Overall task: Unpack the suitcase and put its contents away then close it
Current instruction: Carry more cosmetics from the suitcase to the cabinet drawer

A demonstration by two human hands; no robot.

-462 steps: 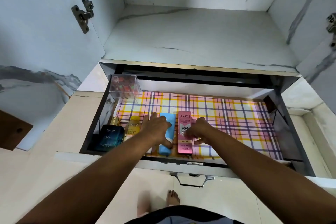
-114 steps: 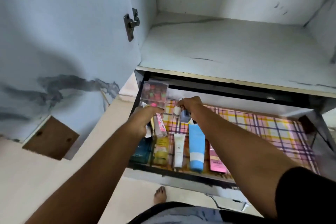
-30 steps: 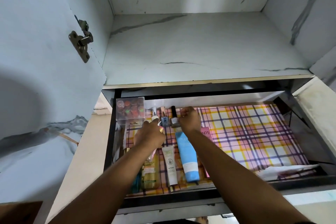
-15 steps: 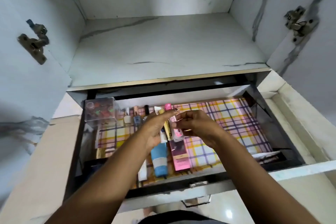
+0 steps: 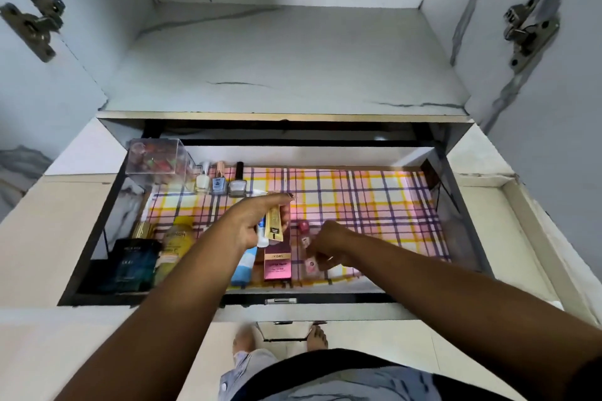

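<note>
A small pink-capped bottle [image 5: 305, 239] is held low over the checked liner near the front edge of the open drawer [image 5: 97, 238], just right of the pink box [image 5: 277, 262] that lies flat there. It is pinched by the right hand [image 5: 329, 246], whose fingers are curled round its lower part; the picture is blurred here, so the exact contact cannot be told. The bottle is judged light, rigid and probably breakable, with a smooth, slippery body; it would best be taken round the body rather than by the cap, and set down upright on its base. The left hand [image 5: 252, 223] is held over the middle of the drawer, its fingers closed on a gold tube [image 5: 273, 225] together with a white item of which little shows. Such a tube is judged light and somewhat soft. Along the back edge three nail polish bottles [image 5: 219, 180] stand upright in a row, just beside a clear box [image 5: 156, 158] in the back left corner. In the front left corner a dark blue box [image 5: 133, 265] and a yellow bottle [image 5: 174, 246] are seen, with a blue tube [image 5: 243, 267] partly hidden under the left forearm. The suitcase is not in view.
</note>
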